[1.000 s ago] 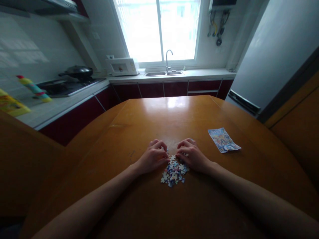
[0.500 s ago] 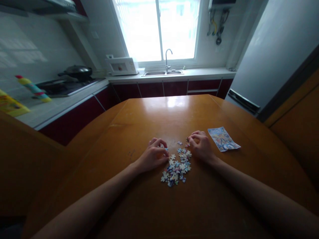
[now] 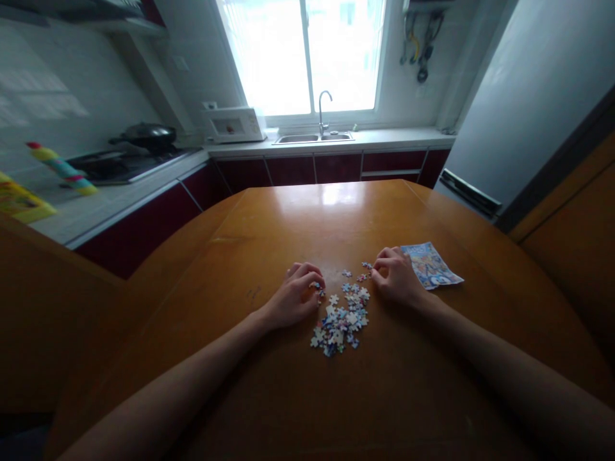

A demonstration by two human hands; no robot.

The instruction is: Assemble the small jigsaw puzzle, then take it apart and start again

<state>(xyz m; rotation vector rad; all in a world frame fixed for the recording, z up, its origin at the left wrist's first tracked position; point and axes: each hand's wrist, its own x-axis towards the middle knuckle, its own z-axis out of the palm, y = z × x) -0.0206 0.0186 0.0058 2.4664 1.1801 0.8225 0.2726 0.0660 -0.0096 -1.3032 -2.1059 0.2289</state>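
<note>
Pieces [image 3: 339, 323]: puzzle heap on the table [image 3: 240, 256], between the forearms, nearer the person than both hands; white and bluish faces mixed, some overlapping.
Left hand [image 3: 294, 298]: left of the heap, fingers bent and curled over a few pieces; cannot tell whether any is gripped.
Right hand [image 3: 394, 275]: right of the heap, fingers bent, tips beside loose pieces at its far end; grip cannot be told.
Strays [image 3: 346, 273]: a few loose pieces beyond the heap, near the right hand's fingertips.
Sheet [image 3: 435, 267]: printed, flat, just right of the right hand, which overlaps its left edge in view; contact unclear.
Counter [image 3: 398, 137]: beyond the table, with sink [image 3: 298, 139] and microwave [image 3: 234, 125].
</note>
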